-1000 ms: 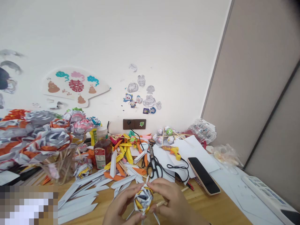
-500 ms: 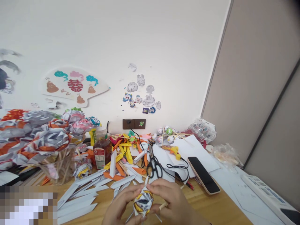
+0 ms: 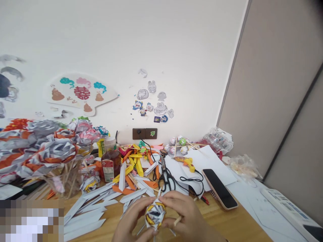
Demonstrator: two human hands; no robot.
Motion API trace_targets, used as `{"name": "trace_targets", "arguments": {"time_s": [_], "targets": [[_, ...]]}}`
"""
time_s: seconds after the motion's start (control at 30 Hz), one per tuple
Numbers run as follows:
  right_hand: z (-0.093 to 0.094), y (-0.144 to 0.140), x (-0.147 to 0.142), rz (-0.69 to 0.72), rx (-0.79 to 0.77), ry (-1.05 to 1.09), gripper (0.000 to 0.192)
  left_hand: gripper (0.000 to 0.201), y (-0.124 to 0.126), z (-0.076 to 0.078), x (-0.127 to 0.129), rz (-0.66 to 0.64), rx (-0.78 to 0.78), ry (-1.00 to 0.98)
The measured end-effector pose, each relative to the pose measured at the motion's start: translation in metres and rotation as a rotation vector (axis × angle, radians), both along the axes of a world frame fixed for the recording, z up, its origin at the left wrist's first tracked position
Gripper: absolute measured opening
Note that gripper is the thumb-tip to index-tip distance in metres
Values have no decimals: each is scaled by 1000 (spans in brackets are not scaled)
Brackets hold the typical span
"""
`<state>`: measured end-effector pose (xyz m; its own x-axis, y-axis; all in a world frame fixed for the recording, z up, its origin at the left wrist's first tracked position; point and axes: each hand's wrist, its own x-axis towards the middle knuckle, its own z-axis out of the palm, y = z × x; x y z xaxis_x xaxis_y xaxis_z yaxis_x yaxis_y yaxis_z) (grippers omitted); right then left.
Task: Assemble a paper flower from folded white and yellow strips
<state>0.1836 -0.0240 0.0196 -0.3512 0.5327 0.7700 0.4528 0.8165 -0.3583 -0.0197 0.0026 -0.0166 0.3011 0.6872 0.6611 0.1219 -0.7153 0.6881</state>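
Note:
Both my hands hold a small folded paper flower point(image 3: 154, 215), white, grey and yellow, low at the frame's bottom centre. My left hand point(image 3: 130, 223) cups its left side. My right hand point(image 3: 184, 216) pinches its top and right side, and a thin wooden stick point(image 3: 177, 220) pokes out under the right fingers. White folded paper strips point(image 3: 85, 215) lie on the wooden table point(image 3: 227, 225) just left of my hands.
Black scissors point(image 3: 166, 178), a yellow glue gun point(image 3: 188, 163) with its cord, and a phone point(image 3: 219, 193) lie behind my hands. A bottle point(image 3: 111, 161) stands at centre left. A cup of finished paper flowers point(image 3: 50, 148) fills the left. White sheets point(image 3: 207, 161) cover the right.
The flower has been turned slightly between my fingers and my hands shifted a little. Nothing else on the table moved.

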Motion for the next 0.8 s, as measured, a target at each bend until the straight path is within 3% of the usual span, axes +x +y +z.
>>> {"name": "trace_targets", "arguments": {"time_s": [0.1, 0.4, 0.53, 0.63, 0.8], "targets": [[4, 0, 3, -37, -8, 7, 50, 66, 2, -8, 0, 21, -62, 42], [10, -2, 15, -363, -11, -43, 47, 57, 5, -8, -1, 188, 171, 226], [7, -9, 7, -421, 5, -116, 43, 55, 5, -9, 0, 210, 222, 236], [7, -14, -1, -401, -57, -146, 25, 54, 4, -10, 3, 197, 181, 191], [4, -14, -12, -376, 28, -121, 30, 50, -2, -19, 9, 124, -16, 16]]}}
